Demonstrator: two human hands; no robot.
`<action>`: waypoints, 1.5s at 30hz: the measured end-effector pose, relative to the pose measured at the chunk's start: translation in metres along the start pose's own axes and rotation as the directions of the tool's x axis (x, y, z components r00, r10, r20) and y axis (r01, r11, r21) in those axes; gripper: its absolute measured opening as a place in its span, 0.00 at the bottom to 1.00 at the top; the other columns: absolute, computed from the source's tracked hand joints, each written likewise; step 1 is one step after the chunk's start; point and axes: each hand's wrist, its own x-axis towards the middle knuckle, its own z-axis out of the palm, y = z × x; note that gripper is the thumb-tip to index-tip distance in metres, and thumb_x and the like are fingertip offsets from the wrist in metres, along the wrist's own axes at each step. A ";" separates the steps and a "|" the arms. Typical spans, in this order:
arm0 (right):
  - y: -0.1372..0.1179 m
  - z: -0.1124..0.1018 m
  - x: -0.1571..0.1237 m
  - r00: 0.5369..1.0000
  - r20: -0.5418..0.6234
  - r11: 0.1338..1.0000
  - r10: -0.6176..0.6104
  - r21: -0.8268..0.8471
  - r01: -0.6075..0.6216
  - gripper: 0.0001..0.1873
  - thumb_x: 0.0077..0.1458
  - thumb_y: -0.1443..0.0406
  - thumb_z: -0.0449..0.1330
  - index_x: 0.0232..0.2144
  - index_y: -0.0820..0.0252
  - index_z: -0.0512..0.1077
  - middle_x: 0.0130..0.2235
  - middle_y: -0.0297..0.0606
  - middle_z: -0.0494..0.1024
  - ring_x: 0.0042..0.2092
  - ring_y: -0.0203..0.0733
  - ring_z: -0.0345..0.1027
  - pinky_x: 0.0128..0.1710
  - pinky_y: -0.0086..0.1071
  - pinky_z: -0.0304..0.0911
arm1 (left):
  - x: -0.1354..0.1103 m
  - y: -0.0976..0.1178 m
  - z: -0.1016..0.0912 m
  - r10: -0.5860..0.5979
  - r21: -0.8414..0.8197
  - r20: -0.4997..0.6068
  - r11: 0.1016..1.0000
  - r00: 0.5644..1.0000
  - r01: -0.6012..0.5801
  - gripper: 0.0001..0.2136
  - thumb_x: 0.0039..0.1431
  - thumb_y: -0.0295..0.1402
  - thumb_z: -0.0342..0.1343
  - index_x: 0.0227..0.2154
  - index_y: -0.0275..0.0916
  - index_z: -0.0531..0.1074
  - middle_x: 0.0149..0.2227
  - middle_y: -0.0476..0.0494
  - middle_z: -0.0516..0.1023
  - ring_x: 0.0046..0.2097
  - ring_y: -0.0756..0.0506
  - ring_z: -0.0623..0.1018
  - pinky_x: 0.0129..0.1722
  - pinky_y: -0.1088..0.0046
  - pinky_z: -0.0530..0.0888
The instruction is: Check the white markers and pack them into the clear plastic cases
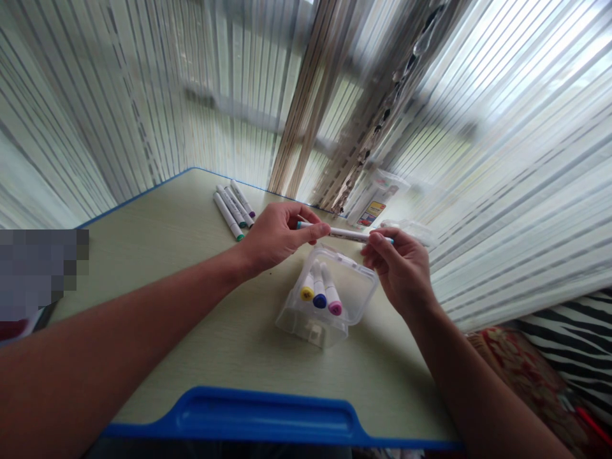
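Note:
A white marker [349, 234] with light blue ends is held level between my two hands, above the far side of a clear plastic box. My left hand [280, 236] pinches its left end between thumb and fingers. Around the right end, the fingers of my right hand [400, 264] are closed. Below them stands the clear plastic box [287, 319] with its top open. Inside lean a yellow-ended marker [306, 290], a blue-ended marker [319, 298] and a pink-ended marker [335, 306].
Several white markers [229, 213] with green and purple ends lie left of my left hand. A clear labelled package [373, 207] stands at the back near the string curtain [229, 95]. A blue tray edge [268, 411] runs along the table's front.

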 end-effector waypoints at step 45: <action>-0.002 -0.003 0.001 0.999 0.037 1.000 0.011 0.000 -0.011 0.08 0.54 0.62 0.63 0.36 0.59 0.77 0.32 0.38 0.81 0.21 0.33 0.70 0.17 0.27 0.61 | 0.003 0.000 0.002 -0.066 -0.224 -0.060 0.973 0.996 0.051 0.10 0.56 0.32 0.61 0.38 0.31 0.76 0.32 0.41 0.79 0.20 0.57 0.67 0.21 0.79 0.66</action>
